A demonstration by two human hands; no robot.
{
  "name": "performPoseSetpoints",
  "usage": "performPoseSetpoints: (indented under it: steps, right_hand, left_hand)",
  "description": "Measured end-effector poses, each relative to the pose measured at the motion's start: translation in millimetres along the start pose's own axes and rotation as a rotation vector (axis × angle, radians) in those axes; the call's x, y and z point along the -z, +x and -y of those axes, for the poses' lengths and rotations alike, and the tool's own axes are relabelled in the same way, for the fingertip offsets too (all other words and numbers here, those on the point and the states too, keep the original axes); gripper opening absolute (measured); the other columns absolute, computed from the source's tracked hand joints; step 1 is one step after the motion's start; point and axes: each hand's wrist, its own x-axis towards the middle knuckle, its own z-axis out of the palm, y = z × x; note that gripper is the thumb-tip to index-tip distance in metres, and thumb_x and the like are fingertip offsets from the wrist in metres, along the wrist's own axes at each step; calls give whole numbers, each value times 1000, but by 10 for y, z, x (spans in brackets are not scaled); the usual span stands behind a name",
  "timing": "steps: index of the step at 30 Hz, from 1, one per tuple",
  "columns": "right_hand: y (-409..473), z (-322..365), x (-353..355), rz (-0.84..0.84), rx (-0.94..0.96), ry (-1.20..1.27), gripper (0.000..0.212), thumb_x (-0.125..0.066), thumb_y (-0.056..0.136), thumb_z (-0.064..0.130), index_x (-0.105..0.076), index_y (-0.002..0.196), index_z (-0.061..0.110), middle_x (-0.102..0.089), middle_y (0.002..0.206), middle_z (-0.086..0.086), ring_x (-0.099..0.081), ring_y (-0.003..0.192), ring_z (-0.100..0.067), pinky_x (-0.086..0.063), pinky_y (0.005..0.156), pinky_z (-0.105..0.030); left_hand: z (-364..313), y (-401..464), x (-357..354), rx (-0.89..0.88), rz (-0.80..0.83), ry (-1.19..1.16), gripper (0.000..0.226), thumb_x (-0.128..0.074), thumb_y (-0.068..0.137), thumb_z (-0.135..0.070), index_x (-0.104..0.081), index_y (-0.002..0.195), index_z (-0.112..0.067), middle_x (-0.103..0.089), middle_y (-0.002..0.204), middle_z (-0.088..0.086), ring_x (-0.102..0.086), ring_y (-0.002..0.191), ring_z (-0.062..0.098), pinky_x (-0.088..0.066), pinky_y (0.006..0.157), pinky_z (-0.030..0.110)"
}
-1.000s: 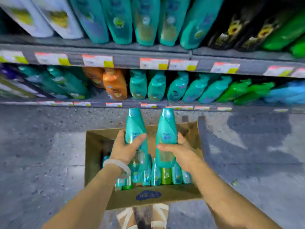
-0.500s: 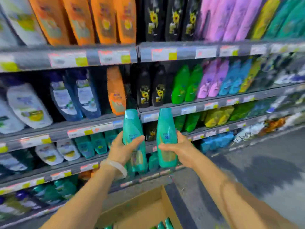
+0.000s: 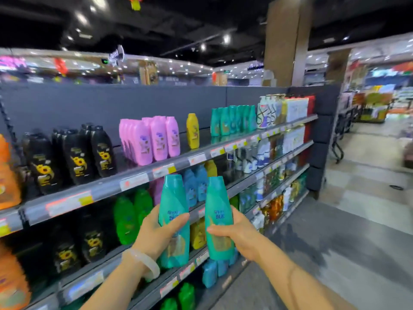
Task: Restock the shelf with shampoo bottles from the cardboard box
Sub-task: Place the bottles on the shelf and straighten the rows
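Left hand: the left hand (image 3: 156, 229) is wrapped around the middle of a teal shampoo bottle (image 3: 174, 220), thumb across the front.
Right hand: the right hand (image 3: 237, 231) is wrapped around a second teal bottle (image 3: 218, 218) the same way.
How the bottles stand: both are upright, caps up, side by side and close, with a small gap between them.
Where they are: they are held up in the air in front of the shelves, not yet set down on any shelf.
Top shelf: the top shelf (image 3: 178, 161) runs away to the right. Along its front edge stand black bottles (image 3: 76, 155), pink bottles (image 3: 154, 139) and one yellow bottle (image 3: 192, 130).
Matching row: a row of teal bottles (image 3: 232, 119) stands on the top shelf, near its far right end.
The way to go: that row lies up and to the right of both hands, well apart from them.
Nearer hand: the right hand looks nearer to that row, so I think its bottle could go in first.
Cardboard box: it is not in view.
What could go wrong: the bottles on that shelf stand close together, so a bump could tip one.
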Motion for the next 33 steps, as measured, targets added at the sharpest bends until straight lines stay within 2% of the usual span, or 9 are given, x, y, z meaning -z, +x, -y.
performPoseSetpoints:
  steps: [2, 6, 10, 13, 19, 22, 26, 30, 33]
  right_hand:
    - [34, 135, 549, -19, 18, -13, 46, -69, 76, -7, -53, 112, 14, -67, 89, -1, -64, 79, -16, -54, 75, -30]
    - [156, 361, 1561, -77, 32, -52, 51, -77, 68, -1, -53, 111, 11, -68, 90, -4, -65, 79, -18, -54, 70, -31]
    - [308, 540, 2387, -114, 43, -70, 55, -80, 63, 8, -55, 110, 17, -70, 93, -3, -66, 83, -19, -52, 74, -35]
    - [482, 607, 2829, -115, 58, -67, 55, -79, 58, 11, -56, 107, 19, -71, 90, -2, -67, 81, -20, -52, 74, -36]
    - [1058, 632, 3414, -121, 79, -48, 56, -78, 64, 8, -54, 114, 17, -69, 96, -5, -66, 83, -20, -54, 71, -32]
    - [1550, 629, 3694, -112, 85, -52, 50, -76, 72, 2, -55, 113, 20, -69, 94, -3, -66, 85, -20, -54, 74, -33]
    - [2383, 766, 3926, -97, 82, -72, 60, -79, 60, 12, -55, 115, 18, -70, 98, -5, -67, 86, -22, -54, 75, -35]
    - [3251, 1011, 4026, -66, 97, -106, 59, -80, 57, 16, -57, 111, 20, -71, 98, -3, -68, 89, -22, -55, 82, -40]
    - [3829, 1153, 4062, -22, 120, -104, 57, -81, 61, 12, -57, 112, 20, -71, 100, -4, -67, 91, -23, -54, 86, -43]
  left_hand:
    - [-34, 176, -530, -14, 33, -24, 17, -70, 78, -5, -60, 89, -12, -66, 72, 0, -61, 53, 3, -49, 49, 17]
    - [-67, 560, -1521, 5, 72, -40, 26, -78, 72, -10, -59, 90, -11, -66, 75, 5, -60, 56, 7, -49, 52, 20]
    - [-105, 904, -2309, 20, 109, -37, 17, -72, 77, -9, -59, 88, -13, -65, 71, 2, -61, 51, 3, -48, 49, 19]
    - [-132, 1149, -2698, 14, 155, 10, 22, -72, 78, -15, -59, 95, -12, -66, 79, 5, -64, 63, 11, -51, 55, 23]
    - [-38, 1883, -3132, 35, 133, 29, 32, -75, 74, -24, -58, 99, -17, -68, 91, 11, -64, 78, 25, -55, 73, 42]
    - [82, 2393, -3283, 21, 118, 6, 29, -75, 75, -24, -59, 99, -19, -69, 89, 10, -65, 77, 24, -56, 71, 41]
    - [133, 3177, -3403, 14, 77, -8, 26, -73, 77, -20, -59, 99, -17, -69, 89, 11, -65, 72, 21, -52, 58, 28]
    - [28, 3957, -3423, -34, 11, 16, 18, -71, 79, -18, -60, 93, -19, -70, 81, 4, -66, 69, 18, -51, 57, 25]
    - [-19, 4438, -3371, -52, -52, 34, 21, -72, 78, -20, -60, 95, -20, -70, 87, 7, -67, 75, 23, -53, 63, 32]
